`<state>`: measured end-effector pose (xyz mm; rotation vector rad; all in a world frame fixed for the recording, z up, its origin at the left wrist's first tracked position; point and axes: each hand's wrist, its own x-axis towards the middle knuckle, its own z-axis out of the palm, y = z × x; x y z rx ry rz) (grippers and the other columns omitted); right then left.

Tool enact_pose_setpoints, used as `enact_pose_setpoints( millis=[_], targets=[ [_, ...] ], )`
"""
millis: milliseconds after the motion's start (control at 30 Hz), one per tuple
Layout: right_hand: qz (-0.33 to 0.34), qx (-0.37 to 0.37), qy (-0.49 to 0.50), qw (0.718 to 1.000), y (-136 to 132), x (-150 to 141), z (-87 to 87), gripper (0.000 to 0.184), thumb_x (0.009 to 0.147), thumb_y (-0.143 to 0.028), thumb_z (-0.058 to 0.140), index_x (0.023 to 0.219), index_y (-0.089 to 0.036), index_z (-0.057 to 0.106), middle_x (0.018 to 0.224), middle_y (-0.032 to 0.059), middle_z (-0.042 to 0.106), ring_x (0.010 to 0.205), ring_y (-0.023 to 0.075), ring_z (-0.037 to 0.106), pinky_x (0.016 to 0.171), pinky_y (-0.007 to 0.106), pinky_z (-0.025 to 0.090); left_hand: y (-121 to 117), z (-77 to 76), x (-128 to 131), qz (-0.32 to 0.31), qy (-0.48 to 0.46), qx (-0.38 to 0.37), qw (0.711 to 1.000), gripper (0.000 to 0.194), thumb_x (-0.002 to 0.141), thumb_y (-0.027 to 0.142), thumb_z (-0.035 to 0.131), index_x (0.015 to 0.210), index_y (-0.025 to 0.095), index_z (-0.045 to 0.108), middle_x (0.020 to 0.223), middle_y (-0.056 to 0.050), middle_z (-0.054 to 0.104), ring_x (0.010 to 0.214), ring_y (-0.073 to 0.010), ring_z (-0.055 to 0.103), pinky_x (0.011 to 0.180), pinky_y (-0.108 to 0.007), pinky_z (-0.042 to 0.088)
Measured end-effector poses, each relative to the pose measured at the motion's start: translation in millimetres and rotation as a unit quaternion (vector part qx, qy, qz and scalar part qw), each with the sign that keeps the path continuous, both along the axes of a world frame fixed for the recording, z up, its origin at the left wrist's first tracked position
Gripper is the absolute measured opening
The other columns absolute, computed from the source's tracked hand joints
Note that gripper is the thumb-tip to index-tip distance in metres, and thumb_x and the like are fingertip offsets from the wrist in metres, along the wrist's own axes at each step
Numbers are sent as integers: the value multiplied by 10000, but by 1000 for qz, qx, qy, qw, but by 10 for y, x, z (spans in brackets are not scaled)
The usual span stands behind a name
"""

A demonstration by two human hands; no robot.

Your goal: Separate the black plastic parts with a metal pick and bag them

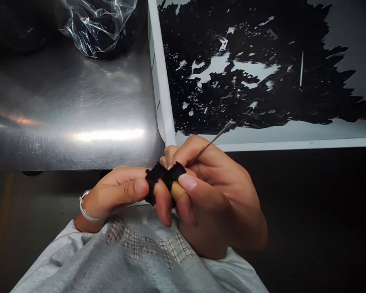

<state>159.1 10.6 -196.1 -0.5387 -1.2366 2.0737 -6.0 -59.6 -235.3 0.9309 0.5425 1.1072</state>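
Note:
My left hand [118,189] is closed, its thumb pressing a small black jagged part [151,183] against the fingers. Right beside it, a second small black part [175,172] sits under the thumb and fingertips of my right hand [228,195]; whether the two parts are joined I cannot tell. A thin metal pick [212,141] runs between the fingers of my right hand, its small wider end pointing up and to the right. A tan finger cover [177,190] shows on a fingertip between the hands. The undersides of both parts are hidden.
A wide white tray [293,144] at the right holds a heap of black jagged parts [262,93]. To the left lies a scratched metal tabletop [79,101], with a clear plastic bag [100,28] of dark contents at its back.

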Motion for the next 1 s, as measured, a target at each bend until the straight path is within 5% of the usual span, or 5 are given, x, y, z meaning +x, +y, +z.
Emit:
enact_pose_setpoints(
  millis=[267, 400, 733, 867, 1000],
  targets=[
    [-36, 35, -51, 997, 1, 13, -10, 180, 986, -256, 640, 833, -234, 547, 484, -112, 461, 396, 73, 513, 471, 213, 418, 14, 82, -3, 19, 54, 18, 998, 561, 1052, 555, 401, 667, 202, 604, 955, -152, 738, 1094, -289, 686, 994, -422, 512],
    [-35, -24, 11, 999, -7, -9, -50, 201, 998, -351, 663, 855, -225, 597, 560, -66, 612, 406, 80, 534, 435, 217, 418, 27, 72, 5, 19, 58, -17, 998, 609, 1034, 627, 388, 628, 212, 572, 875, -148, 724, 1056, -291, 693, 955, -418, 526],
    [4, -27, -2, 1000, 65, -11, 39, 269, 966, -336, 721, 814, -262, 512, 475, -82, 600, 455, 135, 629, 436, 243, 501, 112, 121, 39, -5, -18, -47, 999, 570, 1001, 595, 440, 571, 226, 499, 726, -134, 673, 963, -301, 714, 886, -422, 549],
    [26, -39, 19, 999, 50, 28, 1, 147, 994, -315, 638, 897, -253, 547, 506, -72, 609, 527, 162, 687, 478, 263, 532, 157, 61, 70, -19, -59, -38, 997, 582, 983, 636, 457, 560, 241, 522, 554, -79, 549, 805, -276, 701, 842, -419, 566],
    [-8, -66, 3, 998, 1, 35, -22, 233, 982, -440, 684, 917, -257, 556, 532, -70, 583, 503, 167, 679, 416, 240, 488, 161, -25, 86, -15, -102, -48, 994, 511, 992, 604, 474, 681, 237, 647, 514, -16, 463, 603, -213, 602, 768, -396, 582]
  ],
)
